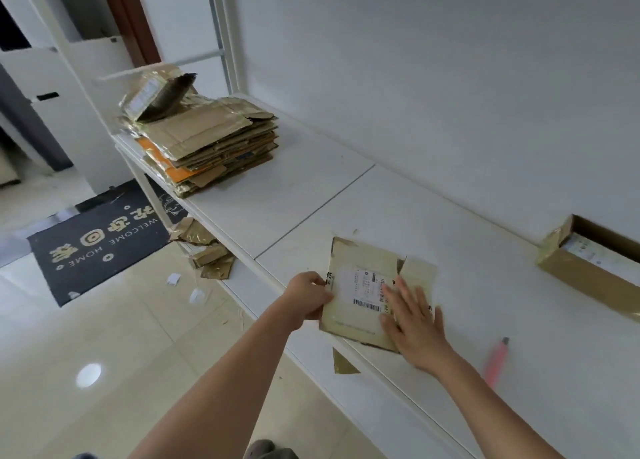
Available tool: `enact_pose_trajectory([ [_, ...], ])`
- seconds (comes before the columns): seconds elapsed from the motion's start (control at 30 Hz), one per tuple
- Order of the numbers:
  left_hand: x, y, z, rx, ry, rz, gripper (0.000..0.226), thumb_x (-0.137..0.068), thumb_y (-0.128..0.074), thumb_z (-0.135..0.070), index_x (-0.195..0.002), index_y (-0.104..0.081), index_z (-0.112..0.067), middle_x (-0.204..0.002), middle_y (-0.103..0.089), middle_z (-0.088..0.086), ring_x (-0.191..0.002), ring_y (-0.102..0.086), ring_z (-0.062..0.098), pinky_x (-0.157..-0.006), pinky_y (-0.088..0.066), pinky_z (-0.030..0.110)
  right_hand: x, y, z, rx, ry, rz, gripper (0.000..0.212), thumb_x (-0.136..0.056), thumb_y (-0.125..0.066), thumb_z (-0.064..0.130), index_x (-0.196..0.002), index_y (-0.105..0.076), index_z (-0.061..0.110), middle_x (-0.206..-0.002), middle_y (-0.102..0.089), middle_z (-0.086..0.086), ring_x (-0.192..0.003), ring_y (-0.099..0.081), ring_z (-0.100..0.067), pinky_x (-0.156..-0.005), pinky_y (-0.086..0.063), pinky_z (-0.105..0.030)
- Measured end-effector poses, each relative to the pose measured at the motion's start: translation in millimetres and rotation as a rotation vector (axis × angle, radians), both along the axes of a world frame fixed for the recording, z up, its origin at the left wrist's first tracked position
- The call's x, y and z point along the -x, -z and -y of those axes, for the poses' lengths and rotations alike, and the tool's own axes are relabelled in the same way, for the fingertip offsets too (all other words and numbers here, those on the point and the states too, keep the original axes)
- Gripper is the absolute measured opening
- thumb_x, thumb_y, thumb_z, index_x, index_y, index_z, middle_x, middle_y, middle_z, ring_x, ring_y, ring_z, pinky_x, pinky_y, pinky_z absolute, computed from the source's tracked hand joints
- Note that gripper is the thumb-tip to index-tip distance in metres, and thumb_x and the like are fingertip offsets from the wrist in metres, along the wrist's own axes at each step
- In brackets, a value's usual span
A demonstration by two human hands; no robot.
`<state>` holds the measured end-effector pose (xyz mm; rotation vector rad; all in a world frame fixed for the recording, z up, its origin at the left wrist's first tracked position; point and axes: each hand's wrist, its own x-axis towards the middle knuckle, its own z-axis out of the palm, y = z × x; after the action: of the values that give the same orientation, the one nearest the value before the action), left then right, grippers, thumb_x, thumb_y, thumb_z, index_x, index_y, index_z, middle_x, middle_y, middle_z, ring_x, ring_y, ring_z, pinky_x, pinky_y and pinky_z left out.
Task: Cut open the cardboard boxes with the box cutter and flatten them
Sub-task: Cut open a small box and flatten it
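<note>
Bare table [346, 195] between stack [204, 143] and flattened box [363, 285]; cutter [497, 361], perhaps blurred, right

Two bare forearms, no sleeves, no watch or rings showing, left hand [308, 297], right hand [414, 321], short plain nails, dark footwear at the bottom edge

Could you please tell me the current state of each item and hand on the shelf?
flattened box: flat, under both hands
left hand: grips its left edge
right hand: presses flat on it
box cutter: lying unheld
open box: uncut, still standing
cardboard stack: flattened, piled
</note>
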<state>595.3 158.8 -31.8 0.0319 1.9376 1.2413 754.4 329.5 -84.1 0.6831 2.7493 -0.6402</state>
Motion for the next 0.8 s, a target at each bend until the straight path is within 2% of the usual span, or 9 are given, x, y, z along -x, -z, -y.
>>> enact_pose_trajectory([
  [0.1,17.4,-20.0,18.7,-0.095,-0.163,0.0,0.014,-0.094,-0.054,0.003,-0.086,-0.051,-0.009,-0.087,-0.059,0.014,-0.076,-0.06,0.029,-0.084,-0.056,0.048,27.5,-29.8,14.1,-0.072,0.11,-0.211,0.061,-0.1,-0.034,0.057,-0.151,-0.003,0.052,-0.16,0.029,0.01,-0.147,0.028,-0.021,-0.116,0.01,-0.058],
  [0.2,49.9,-43.1,44.4,-0.22,-0.326,0.02,0.022,-0.095,-0.054,0.005,-0.079,-0.047,-0.009,-0.092,-0.057,0.015,-0.084,-0.059,0.031,-0.09,-0.053,0.052,72.3,-73.6,38.6,-0.059,0.261,-0.517,0.061,-0.097,-0.054,0.046,-0.15,-0.025,0.046,-0.164,0.012,-0.003,-0.15,0.013,-0.032,-0.117,-0.008,-0.057],
  [0.27,73.4,-56.6,65.6,-0.288,-0.401,0.034,0.024,-0.095,-0.054,0.005,-0.077,-0.047,-0.009,-0.091,-0.059,0.015,-0.088,-0.062,0.033,-0.087,-0.056,0.051,103.8,-99.1,58.2,0.041,0.309,-0.705,0.062,-0.091,-0.069,0.03,-0.146,-0.041,0.035,-0.161,-0.005,-0.015,-0.148,-0.007,-0.038,-0.108,-0.026,-0.043],
  [0.37,113.8,-68.7,100.4,-0.345,-0.501,0.048,0.019,-0.095,-0.056,0.004,-0.079,-0.052,-0.007,-0.08,-0.062,0.012,-0.073,-0.064,0.026,-0.056,-0.059,0.035,151.7,-126.3,87.2,0.154,0.267,-0.819,0.063,-0.081,-0.081,0.016,-0.137,-0.054,0.02,-0.144,-0.028,-0.019,-0.134,-0.033,-0.037,-0.104,-0.039,-0.034],
  [0.4,129.3,-71.2,112.5,-0.349,-0.53,0.048,0.018,-0.095,-0.057,0.003,-0.08,-0.053,-0.006,-0.079,-0.063,0.012,-0.07,-0.064,0.025,-0.051,-0.058,0.033,168.9,-133.4,95.4,0.179,0.234,-0.833,0.061,-0.078,-0.083,0.015,-0.133,-0.056,0.017,-0.138,-0.032,-0.017,-0.13,-0.037,-0.032,-0.104,-0.038,-0.022],
  [0.47,164.6,-72.6,137.7,-0.357,-0.575,0.031,0.014,-0.093,-0.06,0.002,-0.085,-0.054,-0.008,-0.083,-0.064,0.013,-0.072,-0.065,0.026,-0.067,-0.061,0.047,206.2,-144.2,111.8,0.202,0.155,-0.845,0.057,-0.075,-0.084,0.014,-0.128,-0.061,0.014,-0.13,-0.039,-0.014,-0.12,-0.04,-0.018,-0.095,-0.027,0.002],
  [0.5,182.2,-74.0,151.0,-0.356,-0.588,0.008,0.014,-0.092,-0.061,0.002,-0.091,-0.054,-0.01,-0.087,-0.065,0.014,-0.075,-0.066,0.028,-0.078,-0.059,0.054,225.5,-148.5,120.4,0.199,0.128,-0.843,0.056,-0.075,-0.083,0.013,-0.127,-0.062,0.013,-0.128,-0.042,-0.014,-0.115,-0.04,-0.012,-0.092,-0.024,0.006],
  [0.63,254.7,-81.7,205.2,-0.384,-0.541,-0.062,0.04,-0.088,-0.066,0.003,-0.115,-0.047,-0.019,-0.1,-0.064,0.013,-0.086,-0.068,0.032,-0.082,-0.058,0.054,310.0,-163.0,161.5,0.161,0.104,-0.82,0.057,-0.074,-0.084,0.012,-0.127,-0.064,0.011,-0.124,-0.048,-0.013,-0.111,-0.041,-0.009,-0.093,-0.021,0.003],
  [0.8,338.8,-99.6,258.4,-0.384,-0.544,-0.091,0.038,-0.088,-0.07,-0.005,-0.119,-0.048,-0.012,-0.098,-0.065,0.012,-0.07,-0.066,0.021,-0.053,-0.055,0.029,414.4,-189.4,205.4,0.15,0.044,-0.746,0.059,-0.077,-0.082,0.013,-0.132,-0.061,0.011,-0.135,-0.047,-0.013,-0.13,-0.042,-0.022,-0.106,-0.026,-0.015],
])
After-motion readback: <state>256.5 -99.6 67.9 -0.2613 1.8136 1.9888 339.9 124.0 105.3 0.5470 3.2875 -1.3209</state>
